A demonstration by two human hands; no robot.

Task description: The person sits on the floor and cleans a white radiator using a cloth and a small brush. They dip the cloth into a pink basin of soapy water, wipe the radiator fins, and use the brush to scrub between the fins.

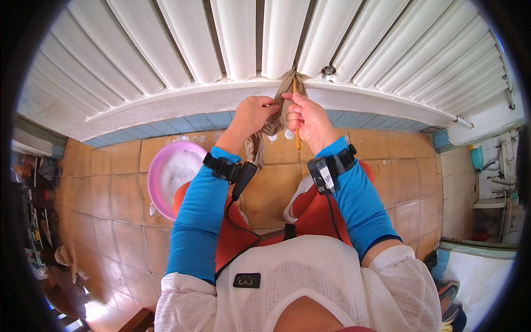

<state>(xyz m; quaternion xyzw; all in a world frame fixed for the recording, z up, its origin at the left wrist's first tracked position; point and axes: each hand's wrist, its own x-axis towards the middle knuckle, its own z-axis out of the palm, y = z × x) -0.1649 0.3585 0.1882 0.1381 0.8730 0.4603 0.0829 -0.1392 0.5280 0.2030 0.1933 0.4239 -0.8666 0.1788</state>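
A wet-looking brown cloth (pixel 274 124) hangs from a narrow gap at the bottom of a white column radiator (pixel 283 37). Its upper end is bunched at the gap and its tail dangles over the floor. My left hand (pixel 252 115) pinches the cloth between thumb and fingers. Gripped in my right hand (pixel 310 120) is a thin orange stick (pixel 298 143), upright, its upper end against the cloth near the gap. My right index finger extends along the stick. Where the stick's tip ends within the folds is hard to see.
A pink basin (pixel 154 178) of white suds (pixel 178 168) stands on the tiled floor (pixel 120 199) by my left leg. Foam spots lie below the radiator. A round metal fitting (pixel 328 71) protrudes between columns. Cluttered shelves (pixel 39 207) line the far left; a doorway opens at right.
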